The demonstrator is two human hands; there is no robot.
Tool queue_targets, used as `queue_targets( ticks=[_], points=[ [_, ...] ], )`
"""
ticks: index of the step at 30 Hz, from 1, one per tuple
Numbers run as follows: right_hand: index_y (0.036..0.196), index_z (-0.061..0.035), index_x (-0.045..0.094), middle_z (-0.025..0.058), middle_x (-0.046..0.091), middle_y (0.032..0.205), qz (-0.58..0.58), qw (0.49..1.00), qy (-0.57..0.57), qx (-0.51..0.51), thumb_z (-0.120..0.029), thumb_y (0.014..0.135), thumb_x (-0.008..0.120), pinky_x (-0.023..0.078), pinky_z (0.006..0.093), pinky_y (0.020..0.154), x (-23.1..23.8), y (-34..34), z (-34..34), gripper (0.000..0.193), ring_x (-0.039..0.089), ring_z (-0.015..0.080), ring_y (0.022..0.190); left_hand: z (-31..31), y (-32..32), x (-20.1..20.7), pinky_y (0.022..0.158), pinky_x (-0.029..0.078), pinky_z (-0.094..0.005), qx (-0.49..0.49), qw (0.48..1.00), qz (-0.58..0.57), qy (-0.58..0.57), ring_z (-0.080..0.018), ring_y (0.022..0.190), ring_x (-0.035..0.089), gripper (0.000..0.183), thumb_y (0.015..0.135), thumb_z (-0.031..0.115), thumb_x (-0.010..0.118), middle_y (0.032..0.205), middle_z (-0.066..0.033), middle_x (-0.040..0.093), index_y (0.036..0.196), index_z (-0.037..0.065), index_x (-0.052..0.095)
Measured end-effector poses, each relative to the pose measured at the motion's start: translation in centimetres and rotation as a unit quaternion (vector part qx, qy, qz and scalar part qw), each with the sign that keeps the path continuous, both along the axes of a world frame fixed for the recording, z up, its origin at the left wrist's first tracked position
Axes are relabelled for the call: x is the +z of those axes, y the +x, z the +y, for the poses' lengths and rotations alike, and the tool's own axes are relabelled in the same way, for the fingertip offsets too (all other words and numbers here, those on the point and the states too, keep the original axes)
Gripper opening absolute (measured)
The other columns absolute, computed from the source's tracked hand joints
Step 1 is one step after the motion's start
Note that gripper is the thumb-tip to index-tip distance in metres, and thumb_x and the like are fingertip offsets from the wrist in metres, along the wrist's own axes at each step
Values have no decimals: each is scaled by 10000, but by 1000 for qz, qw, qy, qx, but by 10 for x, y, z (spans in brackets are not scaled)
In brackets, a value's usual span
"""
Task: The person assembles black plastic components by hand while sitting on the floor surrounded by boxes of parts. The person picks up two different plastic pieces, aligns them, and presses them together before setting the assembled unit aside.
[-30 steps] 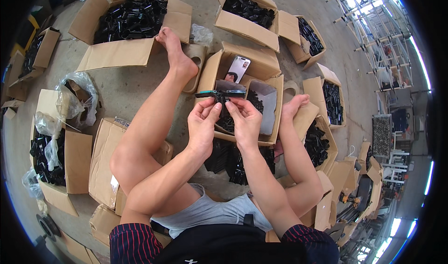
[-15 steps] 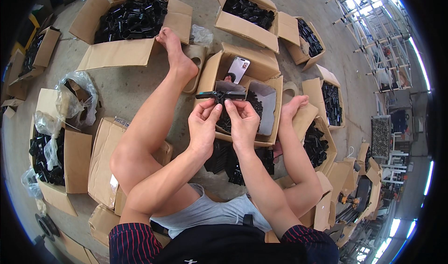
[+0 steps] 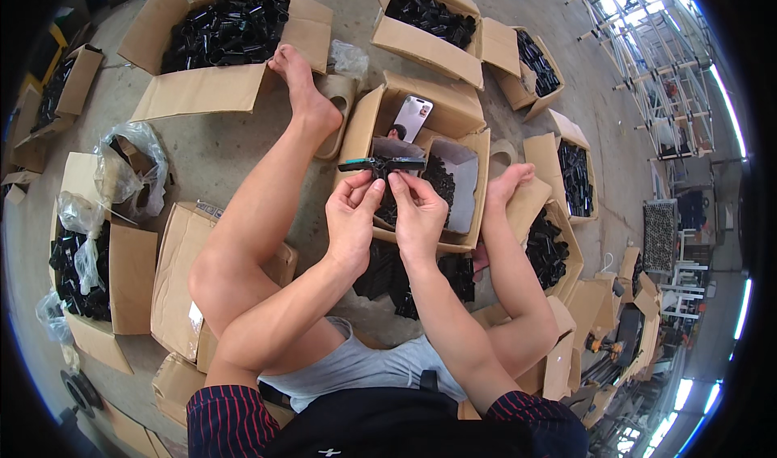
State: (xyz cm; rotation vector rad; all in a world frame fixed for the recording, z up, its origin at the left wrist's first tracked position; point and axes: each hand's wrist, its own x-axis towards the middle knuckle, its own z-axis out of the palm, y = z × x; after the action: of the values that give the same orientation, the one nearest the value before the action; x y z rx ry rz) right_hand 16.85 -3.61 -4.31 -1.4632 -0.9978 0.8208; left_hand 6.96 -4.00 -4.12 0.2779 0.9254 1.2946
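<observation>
Glossy black, a bar-shaped part (image 3: 405,164) is held crosswise above the open mouth of a cardboard carton (image 3: 481,175), the landmark for all places given here. Left hand (image 3: 350,219): thumb and fingers (image 3: 374,188) are pinched on the part near its middle, from the carton's near side. Right hand (image 3: 420,223): its thumb and fingers are likewise clamped on the part, just beside the left hand. Within the carton I see small black pieces (image 3: 439,175), a grey-walled compartment (image 3: 463,167) toward the right and, tilted against the far wall, a phone (image 3: 417,116). On the carton's near side lies a heap of black pieces (image 3: 387,272). Just beyond its far left corner: a beige sandal (image 3: 340,106). Farther off to the left of the carton stands a large open box (image 3: 206,94) filled with black tubular pieces (image 3: 231,33); directly beyond the carton, a smaller open box (image 3: 429,61), similarly filled.
</observation>
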Motion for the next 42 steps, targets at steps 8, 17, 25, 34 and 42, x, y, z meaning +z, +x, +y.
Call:
queue_targets(
  ticks=[8,17,25,34,42],
  points=[
    [1014,28,741,116,702,904,-172,985,30,3,-123,928,722,522,289,714,13,-2,-5,175,666,171,772,-2,1,-7,808,497,-246,-7,1000,-5,-4,-78,927,628,257,970,58,664,1080,-66,708,1200,-12,574],
    [1032,21,738,106,695,899,-134,990,20,41,-132,939,707,510,284,706,12,3,-4,182,649,164,760,-2,-3,-9,780,500,-233,-13,1000,12,-6,-58,907,632,231,976,93,668,1072,-30,708,1182,36,581],
    [1012,14,736,126,699,869,-200,978,27,48,-150,930,720,513,314,707,17,13,-5,184,669,216,759,-2,4,-8,769,498,-230,-13,1000,25,10,-59,886,632,225,973,97,672,1052,-24,711,1172,40,582],
    [944,-9,739,142,701,863,-260,963,55,48,-152,910,729,522,382,710,18,11,-2,148,678,314,772,-2,1,-6,825,504,-236,-3,1000,23,12,-82,949,632,262,961,25,661,1096,-85,705,1199,-34,570],
    [927,20,702,110,679,842,-277,959,37,51,-159,939,712,499,326,671,19,16,-2,181,641,201,726,-1,8,-7,891,524,-253,-10,1000,10,24,-109,1009,647,255,964,13,651,1125,-109,701,1197,-43,563]
  ],
)
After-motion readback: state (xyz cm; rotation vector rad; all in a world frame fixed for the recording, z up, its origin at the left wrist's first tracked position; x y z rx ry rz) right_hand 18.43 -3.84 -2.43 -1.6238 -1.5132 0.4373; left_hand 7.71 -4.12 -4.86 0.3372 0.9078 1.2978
